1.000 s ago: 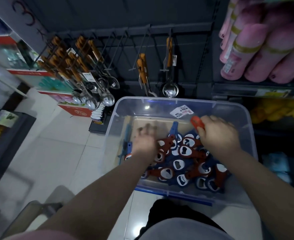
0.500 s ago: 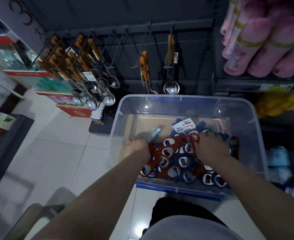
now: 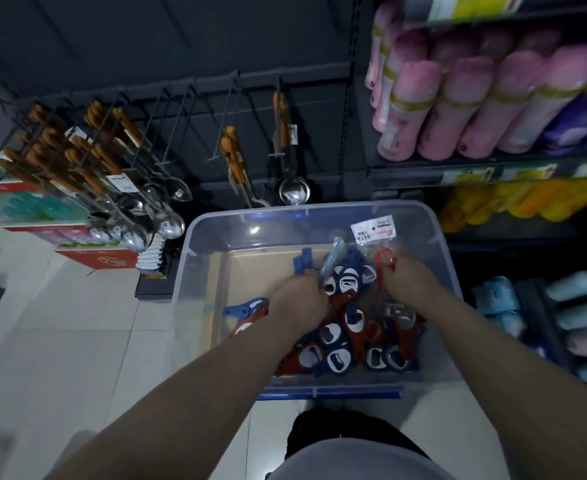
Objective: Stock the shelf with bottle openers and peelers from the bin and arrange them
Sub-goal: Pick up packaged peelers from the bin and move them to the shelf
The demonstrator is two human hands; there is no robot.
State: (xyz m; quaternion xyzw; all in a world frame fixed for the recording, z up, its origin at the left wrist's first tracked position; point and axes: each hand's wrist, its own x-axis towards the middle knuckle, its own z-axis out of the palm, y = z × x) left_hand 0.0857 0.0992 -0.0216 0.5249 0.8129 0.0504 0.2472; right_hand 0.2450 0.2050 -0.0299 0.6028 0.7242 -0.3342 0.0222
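Several bare hooks [image 3: 184, 112] jut from the dark shelf [image 3: 285, 46] at the far side, between the hanging spoons [image 3: 136, 220] on the left and a lone ladle [image 3: 293, 192] further right; they are probably kept free for the new stock. The clear bin [image 3: 195, 271] sits just in front of that shelf, so each reach should be short. A pile of red and blue bottle openers [image 3: 337, 344] lies heaped toward its near right corner; no peeler can be told apart in the blur. Both hands are down in the bin, apart, one at each side of the heap, likely gathering a bunch before lifting. The left hand [image 3: 297, 299] curls round a blue opener [image 3: 304, 263] and a pale handle [image 3: 331, 261]. The right hand [image 3: 413, 282] grips a red opener [image 3: 385, 261], whose loop sticks up just near of a white price tag [image 3: 373, 230].
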